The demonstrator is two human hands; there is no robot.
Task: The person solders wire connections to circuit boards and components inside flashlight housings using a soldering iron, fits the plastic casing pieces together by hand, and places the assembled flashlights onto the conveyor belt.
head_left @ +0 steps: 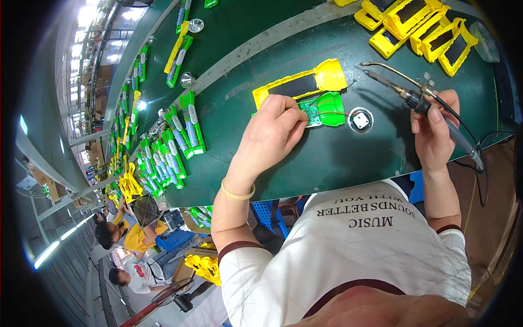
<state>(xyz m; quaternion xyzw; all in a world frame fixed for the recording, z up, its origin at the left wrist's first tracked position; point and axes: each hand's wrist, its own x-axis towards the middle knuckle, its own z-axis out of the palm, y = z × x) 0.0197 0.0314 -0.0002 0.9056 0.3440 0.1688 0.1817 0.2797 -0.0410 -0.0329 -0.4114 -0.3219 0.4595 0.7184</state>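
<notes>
My left hand (275,128) is closed over the left end of a green flashlight half-shell (331,109), fingertips pinched at its small circuit board. Thin red wires run from the board to a round reflector with a white LED plate (360,120), lying on the bench just to the right. Behind the green half, a yellow flashlight housing with a dark panel (294,84) lies on the bench. In my right hand (436,128) is a soldering iron (417,101) with a thin curved metal tube beside its tip. The tip points left, raised and apart from the board.
Several yellow housings (414,27) are piled at the far right. Rows of green half-shells with batteries (163,158) line the bench's left side. A dark cable (482,169) hangs from the iron by the right edge. Other people (131,234) sit at lower left.
</notes>
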